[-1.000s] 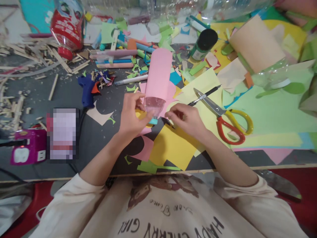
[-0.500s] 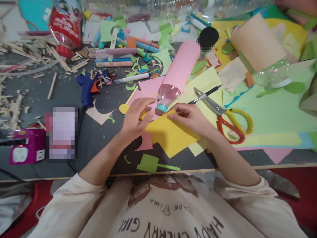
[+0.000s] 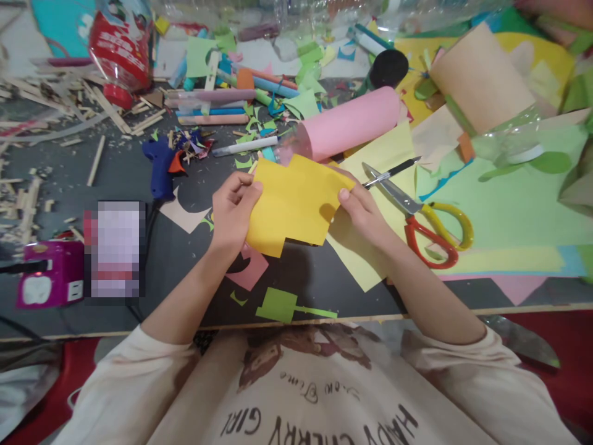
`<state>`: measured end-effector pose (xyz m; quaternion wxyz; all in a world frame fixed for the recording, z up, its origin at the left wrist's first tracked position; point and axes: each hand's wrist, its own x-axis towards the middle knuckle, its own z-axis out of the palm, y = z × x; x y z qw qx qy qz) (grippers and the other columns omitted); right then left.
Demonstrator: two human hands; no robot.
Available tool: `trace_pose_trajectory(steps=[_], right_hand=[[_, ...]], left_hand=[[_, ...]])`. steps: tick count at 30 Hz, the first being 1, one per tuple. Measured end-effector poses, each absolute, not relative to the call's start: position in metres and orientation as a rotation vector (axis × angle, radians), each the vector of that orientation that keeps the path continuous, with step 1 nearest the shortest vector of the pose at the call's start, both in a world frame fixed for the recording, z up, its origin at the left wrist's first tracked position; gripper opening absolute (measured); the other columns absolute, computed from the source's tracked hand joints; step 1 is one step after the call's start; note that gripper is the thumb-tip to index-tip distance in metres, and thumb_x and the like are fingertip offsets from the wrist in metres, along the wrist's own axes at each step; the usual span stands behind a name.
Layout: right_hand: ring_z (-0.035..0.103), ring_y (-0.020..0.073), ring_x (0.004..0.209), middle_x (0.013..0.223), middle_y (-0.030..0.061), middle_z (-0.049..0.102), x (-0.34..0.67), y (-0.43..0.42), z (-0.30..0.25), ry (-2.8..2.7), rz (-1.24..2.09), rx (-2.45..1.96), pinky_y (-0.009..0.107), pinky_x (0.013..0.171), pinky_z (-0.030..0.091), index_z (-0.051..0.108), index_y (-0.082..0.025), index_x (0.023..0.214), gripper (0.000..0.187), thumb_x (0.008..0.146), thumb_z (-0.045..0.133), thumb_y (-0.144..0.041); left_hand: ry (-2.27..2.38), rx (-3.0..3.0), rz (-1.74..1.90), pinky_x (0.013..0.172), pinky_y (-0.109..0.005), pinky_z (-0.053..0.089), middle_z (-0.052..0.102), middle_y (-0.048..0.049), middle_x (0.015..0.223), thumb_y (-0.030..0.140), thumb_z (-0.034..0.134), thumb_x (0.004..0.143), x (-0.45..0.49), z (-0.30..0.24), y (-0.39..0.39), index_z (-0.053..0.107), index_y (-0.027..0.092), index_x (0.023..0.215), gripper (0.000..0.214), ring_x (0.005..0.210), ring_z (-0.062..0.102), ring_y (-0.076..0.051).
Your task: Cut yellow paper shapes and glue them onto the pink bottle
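A notched piece of yellow paper (image 3: 294,201) is held up over the table edge between both hands. My left hand (image 3: 235,210) pinches its left side, thumb on top. My right hand (image 3: 361,207) grips its right edge, thumb over the front and the fingers mostly hidden behind. Just beyond the paper lies a bottle wrapped in pink paper (image 3: 352,123), its neck pointing left. A black pen (image 3: 393,172) and scissors with red and yellow handles (image 3: 430,232) rest to the right, on pale yellow and green sheets.
On the left are a blue glue gun (image 3: 160,167), a purple box (image 3: 50,272) and a blurred-out rectangle (image 3: 118,247). Wood sticks, markers (image 3: 213,117) and paper scraps cover the back. A red-labelled bottle (image 3: 121,49) stands back left; a brown cylinder (image 3: 482,80) lies back right.
Both hands have lifted the yellow paper off the table and spread it between them. The pink-wrapped bottle has turned to lie more sideways, farther back.
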<state>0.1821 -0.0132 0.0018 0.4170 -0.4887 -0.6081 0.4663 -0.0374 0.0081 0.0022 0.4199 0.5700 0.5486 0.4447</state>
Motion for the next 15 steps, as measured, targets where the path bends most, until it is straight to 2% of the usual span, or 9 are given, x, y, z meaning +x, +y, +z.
trace_pose_trajectory(steps=[3, 6, 10, 13, 15], right_hand=[[0.068, 0.0280, 0.109, 0.121, 0.0089, 0.070, 0.181, -0.014, -0.007, -1.408, 1.212, -1.259, 0.049, 0.089, 0.058, 0.058, -0.028, 0.120, 0.058, 0.084, 0.051, -0.074], [0.070, 0.0264, 0.100, 0.113, 0.0069, 0.071, 0.181, -0.015, -0.011, -1.295, 1.227, -1.270, 0.047, 0.084, 0.059, 0.056, -0.028, 0.114, 0.050, 0.084, 0.057, -0.068], [0.070, 0.0250, 0.089, 0.098, 0.0037, 0.068, 0.186, -0.013, -0.015, -1.288, 1.109, -1.359, 0.043, 0.076, 0.058, 0.055, -0.028, 0.108, 0.040, 0.086, 0.059, -0.061], [0.069, 0.0265, 0.092, 0.103, 0.0054, 0.066, 0.190, -0.011, -0.021, -1.257, 0.938, -1.409, 0.044, 0.076, 0.057, 0.052, -0.029, 0.114, 0.041, 0.089, 0.055, -0.061], [0.068, 0.0276, 0.096, 0.109, 0.0069, 0.065, 0.190, -0.010, -0.025, -1.273, 0.851, -1.407, 0.045, 0.076, 0.057, 0.049, -0.029, 0.120, 0.042, 0.092, 0.048, -0.061]], left_hand=[[1.365, 1.417, 1.082, 0.048, -0.025, 0.038, 0.046, 0.0043, 0.059, 0.054, 0.057, 0.086, -0.039, -0.004, 0.010, 0.050, 0.025, 0.079, 0.031, 0.052, 0.045, -0.012], [1.323, 1.443, 1.027, 0.048, -0.024, 0.038, 0.044, 0.0054, 0.057, 0.055, 0.057, 0.085, -0.038, -0.005, 0.009, 0.051, 0.025, 0.081, 0.031, 0.050, 0.044, -0.011], [1.288, 1.492, 0.997, 0.049, -0.024, 0.040, 0.050, 0.0038, 0.061, 0.058, 0.057, 0.084, -0.036, -0.001, 0.008, 0.055, 0.024, 0.084, 0.034, 0.054, 0.049, -0.011], [1.235, 1.516, 1.022, 0.056, -0.025, 0.048, 0.061, -0.0002, 0.071, 0.062, 0.054, 0.084, -0.035, 0.001, 0.008, 0.058, 0.023, 0.087, 0.040, 0.064, 0.059, -0.013], [1.187, 1.514, 1.030, 0.060, -0.027, 0.052, 0.066, -0.0026, 0.079, 0.063, 0.058, 0.082, -0.034, 0.001, 0.008, 0.058, 0.022, 0.089, 0.042, 0.071, 0.064, -0.015]])
